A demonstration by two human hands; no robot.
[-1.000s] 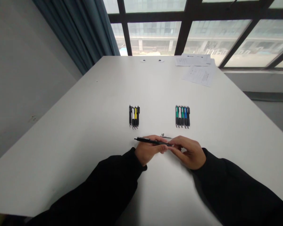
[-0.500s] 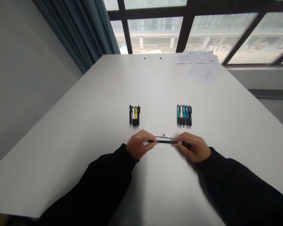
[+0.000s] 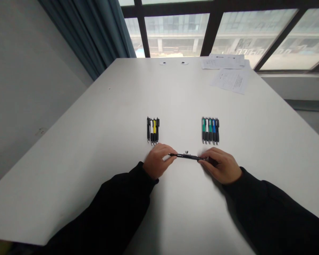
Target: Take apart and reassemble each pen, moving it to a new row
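A black pen (image 3: pixel 188 156) stretches level between my two hands just above the white table. The thumb and fingers of my left hand (image 3: pixel 159 160) pinch its left end, whose tip sticks out past the fingertips. At the other end, my right hand (image 3: pixel 221 165) closes thumb and fingers on the pen. Just behind the pen lies a small metallic piece (image 3: pixel 186 152), too small to make out fully. Something thin and light beside it is partly covered by the pen.
Several pens (image 3: pixel 154 131) in black, white and yellow lie side by side at the left. A second row of green, white, blue and black pens (image 3: pixel 210 131) lies to the right. Printed papers (image 3: pixel 231 79) rest at the table's far right, near the window.
The pen has tilted slightly, its right end now lower, and moved a little away from me. The thin dark stick seen behind it earlier no longer shows.
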